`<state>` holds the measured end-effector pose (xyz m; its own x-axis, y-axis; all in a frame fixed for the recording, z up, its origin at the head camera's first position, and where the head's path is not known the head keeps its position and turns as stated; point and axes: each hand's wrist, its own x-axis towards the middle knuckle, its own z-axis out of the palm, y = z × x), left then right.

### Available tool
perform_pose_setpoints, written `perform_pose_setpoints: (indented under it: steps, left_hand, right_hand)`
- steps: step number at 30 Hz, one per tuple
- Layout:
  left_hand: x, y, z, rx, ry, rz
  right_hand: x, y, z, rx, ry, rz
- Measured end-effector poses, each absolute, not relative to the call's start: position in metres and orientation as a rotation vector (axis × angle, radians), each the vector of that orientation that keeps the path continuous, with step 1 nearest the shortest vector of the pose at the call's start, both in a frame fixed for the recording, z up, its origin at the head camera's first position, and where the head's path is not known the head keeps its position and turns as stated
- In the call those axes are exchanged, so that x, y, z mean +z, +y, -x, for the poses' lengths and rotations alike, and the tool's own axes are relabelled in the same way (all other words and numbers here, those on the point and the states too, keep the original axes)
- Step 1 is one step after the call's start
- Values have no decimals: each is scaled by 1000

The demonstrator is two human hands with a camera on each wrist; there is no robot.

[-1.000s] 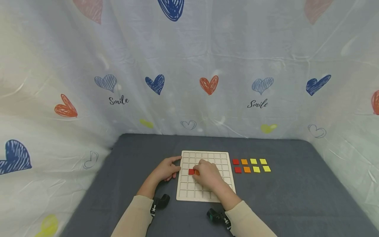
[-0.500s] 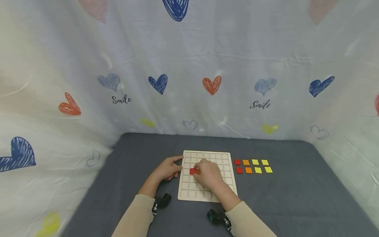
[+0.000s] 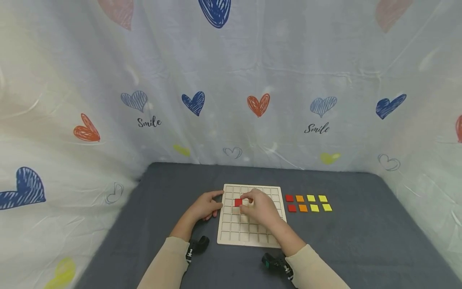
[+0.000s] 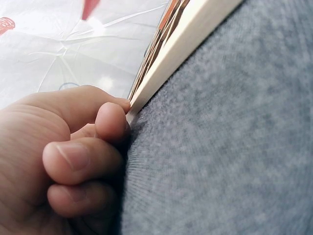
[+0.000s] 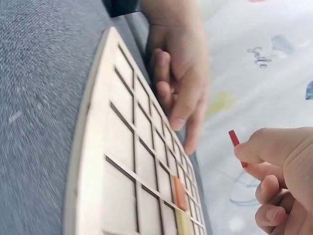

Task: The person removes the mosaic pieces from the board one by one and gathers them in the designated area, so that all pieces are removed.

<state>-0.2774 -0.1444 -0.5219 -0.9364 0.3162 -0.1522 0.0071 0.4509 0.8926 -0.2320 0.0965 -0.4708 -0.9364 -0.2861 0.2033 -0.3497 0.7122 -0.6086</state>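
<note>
My right hand (image 3: 262,208) pinches a small square red tile (image 3: 238,202) between thumb and index finger. It holds the tile above the wooden grid board (image 3: 231,237); in the right wrist view, the same red tile (image 5: 234,137) stands edge-on, apart from the board. An orange tile (image 5: 180,193) and a yellow tile (image 5: 184,223) sit in neighbouring grid cells there; in the head view the right hand covers them. At the board's left edge, my left hand (image 3: 203,206) touches the rim with extended index finger and thumb, its other fingers bent, as the left wrist view shows.
Right of the board lie two rows of loose tiles: red tiles (image 3: 292,208), orange tiles (image 3: 303,208) and several yellow tiles (image 3: 315,208). A grey cloth (image 3: 361,241) covers the table, with a heart-patterned curtain (image 3: 223,128) behind it.
The red tile has been lifted off its spot on the board's left part and moved slightly up and right with the right hand. The left hand stays at the edge.
</note>
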Motion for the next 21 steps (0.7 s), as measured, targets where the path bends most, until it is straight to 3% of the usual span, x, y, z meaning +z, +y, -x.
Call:
perform_pose_setpoints:
  steps: [21]
  left_hand:
    - [-521,-144,275,1480,2409,-256]
  right_hand:
    - [-450,176,216,1151,-2790,-337]
